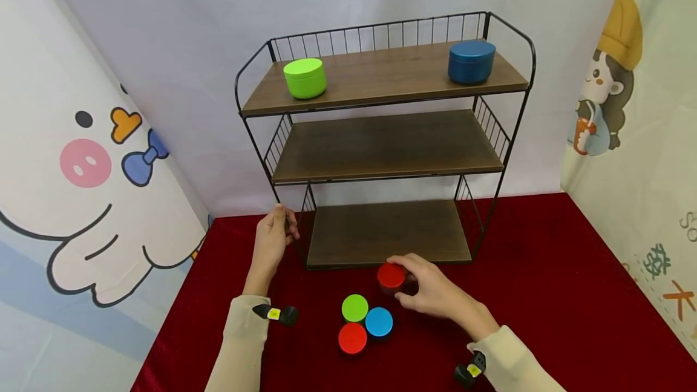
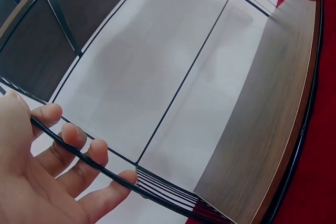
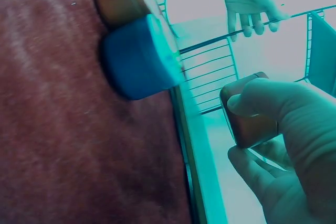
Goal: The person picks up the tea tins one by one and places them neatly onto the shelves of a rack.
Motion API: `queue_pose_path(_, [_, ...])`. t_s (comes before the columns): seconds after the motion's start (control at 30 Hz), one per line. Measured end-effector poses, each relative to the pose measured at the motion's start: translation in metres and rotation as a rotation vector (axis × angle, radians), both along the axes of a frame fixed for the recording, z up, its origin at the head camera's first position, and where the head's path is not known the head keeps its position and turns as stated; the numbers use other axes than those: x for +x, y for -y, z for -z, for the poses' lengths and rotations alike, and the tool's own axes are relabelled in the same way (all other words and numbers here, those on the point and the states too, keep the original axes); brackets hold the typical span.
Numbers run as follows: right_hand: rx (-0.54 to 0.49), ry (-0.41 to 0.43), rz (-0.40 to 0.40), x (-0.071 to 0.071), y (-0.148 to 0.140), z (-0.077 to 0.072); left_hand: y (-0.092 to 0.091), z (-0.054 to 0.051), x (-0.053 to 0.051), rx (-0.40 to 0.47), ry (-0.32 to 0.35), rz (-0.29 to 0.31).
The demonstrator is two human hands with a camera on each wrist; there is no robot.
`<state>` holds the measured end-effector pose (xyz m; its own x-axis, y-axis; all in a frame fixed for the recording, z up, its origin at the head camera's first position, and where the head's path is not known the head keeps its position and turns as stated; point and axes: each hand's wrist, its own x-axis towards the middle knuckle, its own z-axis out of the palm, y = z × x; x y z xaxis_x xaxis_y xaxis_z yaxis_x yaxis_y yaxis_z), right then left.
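A red round tin (image 1: 391,276) is pinched between the thumb and fingers of my right hand (image 1: 435,290), just in front of the bottom shelf. The right wrist view shows that tin (image 3: 252,127) from the side, tinted by the light. My left hand (image 1: 270,242) grips the thin black left front post (image 2: 79,155) of a three-tier rack, fingers curled behind it. Grouped on the cloth between my hands are a green tin (image 1: 355,308), a blue tin (image 1: 379,322) and another red tin (image 1: 352,338).
The rack's top shelf (image 1: 386,74) carries a green tin (image 1: 305,79) at left and a blue tin (image 1: 471,63) at right. Below are a middle shelf (image 1: 386,147) and a bottom shelf (image 1: 386,231). Dark red cloth (image 1: 550,271) covers the table; printed curtains hang around it.
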<state>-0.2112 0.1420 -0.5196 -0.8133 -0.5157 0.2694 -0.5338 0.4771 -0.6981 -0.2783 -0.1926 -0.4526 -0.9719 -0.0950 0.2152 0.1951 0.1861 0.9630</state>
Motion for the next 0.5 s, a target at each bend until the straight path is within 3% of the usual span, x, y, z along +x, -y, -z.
queue_pose_path(0.2, [-0.05, -0.053, -0.005, 0.0, -0.001, -0.013, 0.001, -0.001, 0.001, -0.003, 0.018, 0.009])
queue_pose_path(0.5, [-0.082, -0.169, 0.019, 0.002, -0.002, -0.04, -0.003, -0.015, 0.008, -0.014, 0.043, 0.021])
